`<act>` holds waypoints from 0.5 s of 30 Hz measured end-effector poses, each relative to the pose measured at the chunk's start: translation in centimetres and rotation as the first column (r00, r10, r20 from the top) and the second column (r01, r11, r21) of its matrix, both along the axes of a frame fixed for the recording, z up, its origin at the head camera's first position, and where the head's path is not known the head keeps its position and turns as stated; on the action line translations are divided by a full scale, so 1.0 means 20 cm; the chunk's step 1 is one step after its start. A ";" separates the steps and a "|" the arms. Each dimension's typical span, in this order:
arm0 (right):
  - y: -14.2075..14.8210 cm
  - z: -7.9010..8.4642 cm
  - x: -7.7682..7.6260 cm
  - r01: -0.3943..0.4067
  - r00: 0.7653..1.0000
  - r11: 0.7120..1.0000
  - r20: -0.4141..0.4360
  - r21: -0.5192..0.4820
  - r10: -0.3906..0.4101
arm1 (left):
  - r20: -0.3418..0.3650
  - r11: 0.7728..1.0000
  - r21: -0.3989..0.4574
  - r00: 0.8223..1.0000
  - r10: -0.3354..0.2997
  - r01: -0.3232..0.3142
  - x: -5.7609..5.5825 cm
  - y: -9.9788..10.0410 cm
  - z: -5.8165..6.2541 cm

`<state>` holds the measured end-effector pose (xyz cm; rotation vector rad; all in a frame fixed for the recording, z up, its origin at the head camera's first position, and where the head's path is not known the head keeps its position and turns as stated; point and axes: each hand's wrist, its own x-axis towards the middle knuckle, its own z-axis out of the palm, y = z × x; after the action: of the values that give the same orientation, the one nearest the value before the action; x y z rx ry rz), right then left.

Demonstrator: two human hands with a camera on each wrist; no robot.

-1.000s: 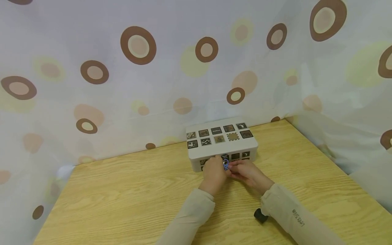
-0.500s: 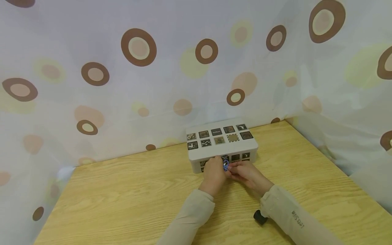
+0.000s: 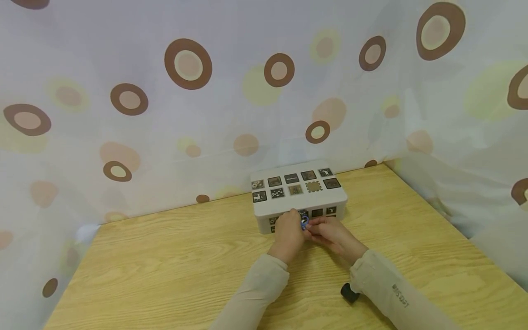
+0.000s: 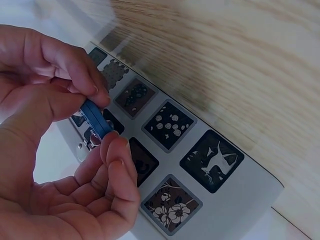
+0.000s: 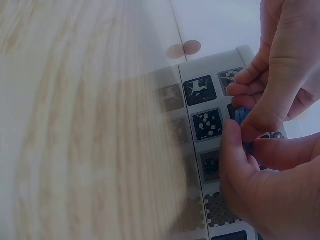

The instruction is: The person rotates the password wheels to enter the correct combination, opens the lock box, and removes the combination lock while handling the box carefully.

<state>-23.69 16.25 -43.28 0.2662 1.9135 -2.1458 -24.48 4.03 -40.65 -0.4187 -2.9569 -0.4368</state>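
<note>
A white rectangular box (image 3: 297, 201), printed with dark picture squares, stands near the back of the wooden table. Against its front side, both hands meet at a small blue piece (image 4: 97, 119) with a layered edge, its exact kind unclear. In the left wrist view, silver metal fittings (image 4: 91, 141) show beside it on the box. My left hand (image 3: 287, 233) pinches the blue piece between thumb and fingers. From the other side, my right hand (image 3: 336, 233) pinches it too, with thumb and index finger. Fingertips hide much of the piece.
A small black object (image 3: 349, 292) lies at the right sleeve's cuff. The wooden table (image 3: 173, 270) extends around the box. Behind and to the right hangs a white curtain (image 3: 231, 114) with brown and yellow circles.
The blue piece appears to have turned slightly between the fingers. Both hands stay at the same spot on the box's front; the head view has shifted a little.
</note>
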 end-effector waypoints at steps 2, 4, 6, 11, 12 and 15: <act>0.00 0.00 0.00 0.002 1.000 1.000 0.008 0.002 -0.002 | -0.005 1.000 -0.004 1.000 -0.012 0.012 0.00 0.00 0.00; 0.00 0.00 0.00 0.005 1.000 1.000 0.010 -0.004 -0.005 | -0.016 1.000 -0.004 1.000 -0.023 0.023 0.00 0.00 0.00; 0.00 0.00 0.00 0.003 1.000 1.000 0.003 0.001 -0.003 | -0.032 0.999 -0.009 0.999 -0.035 0.035 -0.01 -0.01 0.00; 0.00 0.00 0.01 -0.001 1.000 1.000 -0.017 0.015 0.001 | -0.071 0.999 -0.018 0.996 -0.045 0.044 -0.01 -0.01 -0.01; 0.00 0.00 0.01 -0.004 1.000 1.000 -0.021 0.017 0.004 | -0.074 0.999 -0.021 0.996 -0.043 0.042 0.00 -0.01 -0.01; 0.00 0.01 0.01 -0.008 1.000 1.000 -0.024 0.018 0.008 | -0.069 0.999 -0.037 0.997 -0.039 0.036 0.00 0.00 -0.01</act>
<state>-23.44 16.33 -43.17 0.2367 1.9449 -2.1368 -24.55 3.96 -40.85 -0.4844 -2.8971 -0.3659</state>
